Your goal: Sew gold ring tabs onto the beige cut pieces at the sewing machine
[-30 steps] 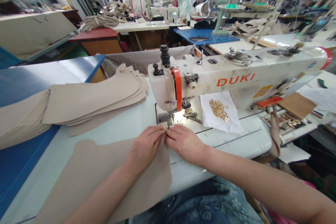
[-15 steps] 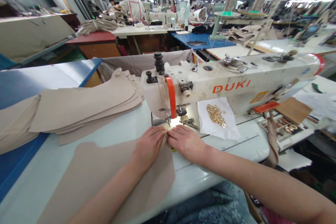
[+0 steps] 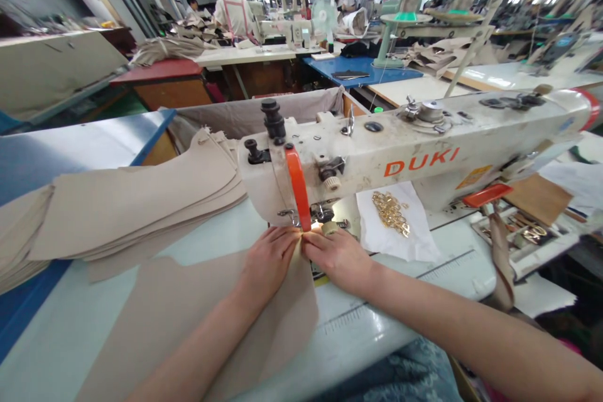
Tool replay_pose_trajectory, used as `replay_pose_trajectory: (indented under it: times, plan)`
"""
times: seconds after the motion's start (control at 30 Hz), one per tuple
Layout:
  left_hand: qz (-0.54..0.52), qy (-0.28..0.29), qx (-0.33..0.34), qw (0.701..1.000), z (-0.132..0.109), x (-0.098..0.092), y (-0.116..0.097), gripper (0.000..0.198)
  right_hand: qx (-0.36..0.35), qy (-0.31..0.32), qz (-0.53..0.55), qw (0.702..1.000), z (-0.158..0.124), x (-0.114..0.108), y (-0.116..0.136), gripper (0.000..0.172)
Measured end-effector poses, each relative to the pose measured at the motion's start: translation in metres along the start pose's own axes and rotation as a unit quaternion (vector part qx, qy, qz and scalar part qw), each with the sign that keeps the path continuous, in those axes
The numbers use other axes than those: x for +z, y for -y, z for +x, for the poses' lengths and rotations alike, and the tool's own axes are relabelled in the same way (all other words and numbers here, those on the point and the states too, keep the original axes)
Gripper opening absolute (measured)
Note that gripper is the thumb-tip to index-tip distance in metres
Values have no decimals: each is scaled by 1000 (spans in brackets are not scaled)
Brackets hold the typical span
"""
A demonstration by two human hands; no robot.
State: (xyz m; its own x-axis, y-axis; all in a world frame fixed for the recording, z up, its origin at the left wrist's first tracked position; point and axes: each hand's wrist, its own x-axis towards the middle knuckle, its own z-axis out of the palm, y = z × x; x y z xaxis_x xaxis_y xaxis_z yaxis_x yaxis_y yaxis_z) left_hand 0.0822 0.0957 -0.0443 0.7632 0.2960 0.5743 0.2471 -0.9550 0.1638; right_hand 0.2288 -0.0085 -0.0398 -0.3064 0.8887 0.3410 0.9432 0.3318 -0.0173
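A beige fabric panel (image 3: 164, 301) lies flat on the pale machine table, its far right edge under the head of a white sewing machine (image 3: 362, 163). My left hand (image 3: 268, 264) is closed on the panel's edge just in front of the lit needle area, thumb and fingers pinched together. Opposite it, my right hand (image 3: 342, 260) has its fingers bent and pressed at the same edge, fingertips almost meeting those of the left. The hands hide the needle's point and the stretch of edge between them. An orange guard (image 3: 298, 188) hangs just above the fingertips.
Stacked beige panels (image 3: 141, 201) lie to the left. Gold-coloured metal rings (image 3: 391, 213) sit on a white cloth (image 3: 421, 239) right of the needle. A parts tray (image 3: 522, 239) stands farther right. People work at machines in the background.
The view has shifted slightly, so the machine head appears a little lower and closer. Both hands keep their hold at the needle, and the panel has hardly moved.
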Motion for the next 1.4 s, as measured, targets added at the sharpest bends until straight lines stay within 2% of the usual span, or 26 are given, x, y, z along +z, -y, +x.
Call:
replay_pose_trajectory:
  times: [0.7, 0.83, 1.2, 1.4]
  plan:
    - [5, 14, -23, 1000, 2, 2, 2, 33, 17, 17, -4, 1000, 0, 0, 0, 11]
    - [-2, 21, -33, 999, 1, 2, 2, 34, 19, 2, 3, 1000, -3, -3, 3, 10]
    - [-17, 95, -46, 994, -14, 0, 1, 38, -27, -10, 30, 999, -10, -3, 6, 8]
    - [25, 122, -24, 992, -15, 0, 2, 41, -27, -3, 30, 999, -8, -2, 5, 9]
